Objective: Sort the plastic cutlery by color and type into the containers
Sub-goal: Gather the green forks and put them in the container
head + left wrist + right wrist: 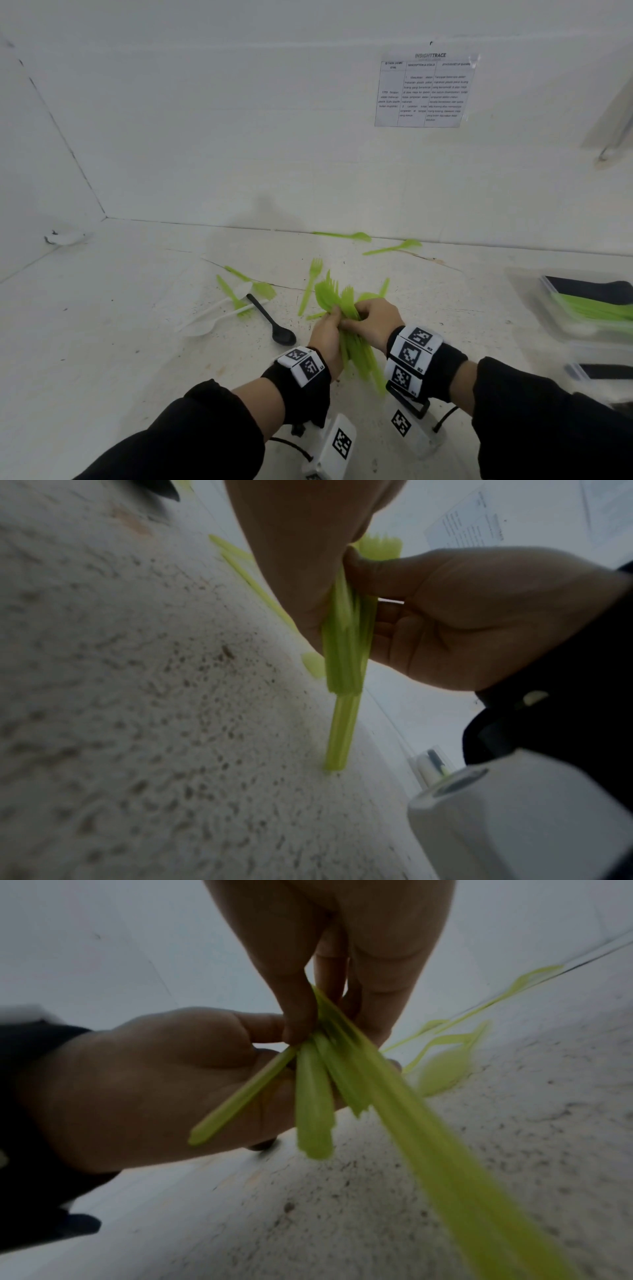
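Both hands on one bundle of green forks (337, 301). Left hand (327, 330) wraps the handles, right hand (373, 320) pinches the same stack from the other side. So both grips are clamped on the bundle, tines fanned up and away from me, handles pointing down toward my wrists. Left wrist view shows one handle end touching the bench (137, 359); looks like I'm squaring the stack.

Progress, as a judgement: partway, not close to done.
- Done: clear container (561, 318) at the right edge already holds green pieces, with something black behind them. Second container (582, 371) nearer me shows a dark item; contents too blurred to name.
- In hand: the fork bundle, not yet binned.
- Left on the bench: loose green fork (310, 286) just beyond my hands, two green spoons (346, 235) near the back wall, black spoon (272, 322) to my left, white spoon (205, 325) tangled with more green pieces and another white piece beside it.

Bundle probably goes to the right container, then the strays.
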`<state>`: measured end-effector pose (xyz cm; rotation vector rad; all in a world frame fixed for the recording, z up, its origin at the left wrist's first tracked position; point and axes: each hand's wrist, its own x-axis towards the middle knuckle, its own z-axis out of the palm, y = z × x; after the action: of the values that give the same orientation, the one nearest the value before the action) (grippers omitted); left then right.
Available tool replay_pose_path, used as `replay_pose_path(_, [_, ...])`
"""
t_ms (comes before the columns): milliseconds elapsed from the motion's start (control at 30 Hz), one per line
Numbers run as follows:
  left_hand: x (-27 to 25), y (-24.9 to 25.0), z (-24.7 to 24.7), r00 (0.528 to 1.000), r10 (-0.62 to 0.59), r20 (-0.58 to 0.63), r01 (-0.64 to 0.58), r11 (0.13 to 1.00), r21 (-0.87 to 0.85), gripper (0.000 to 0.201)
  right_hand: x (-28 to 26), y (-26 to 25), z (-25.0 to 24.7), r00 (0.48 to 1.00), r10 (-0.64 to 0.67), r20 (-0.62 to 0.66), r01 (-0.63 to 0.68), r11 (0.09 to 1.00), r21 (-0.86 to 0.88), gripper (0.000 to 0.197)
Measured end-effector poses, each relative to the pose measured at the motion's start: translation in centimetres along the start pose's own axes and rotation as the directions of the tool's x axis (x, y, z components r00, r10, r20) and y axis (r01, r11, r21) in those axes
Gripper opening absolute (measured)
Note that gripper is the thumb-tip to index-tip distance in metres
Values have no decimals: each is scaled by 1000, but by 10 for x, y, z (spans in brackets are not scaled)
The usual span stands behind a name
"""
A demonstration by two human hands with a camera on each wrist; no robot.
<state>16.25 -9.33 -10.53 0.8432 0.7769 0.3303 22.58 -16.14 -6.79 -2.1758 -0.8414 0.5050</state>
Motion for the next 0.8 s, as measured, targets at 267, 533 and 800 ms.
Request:
replay_pose_path(267, [-1,0,1,997,72,-15,-74,987,-141,26,-1,6,4,999,-27,-43,29,998,57,29])
replay_pose_path(533, [-5,1,0,997,80,10,-78,984,-162,22,0,6,-1,999,-20,-45,23,996,80,42])
replay_pose_path(800, [-4,4,1,999,26,-19,-30,979,-204,32,-6,5,3,998,-54,-10,54,998,34,48])
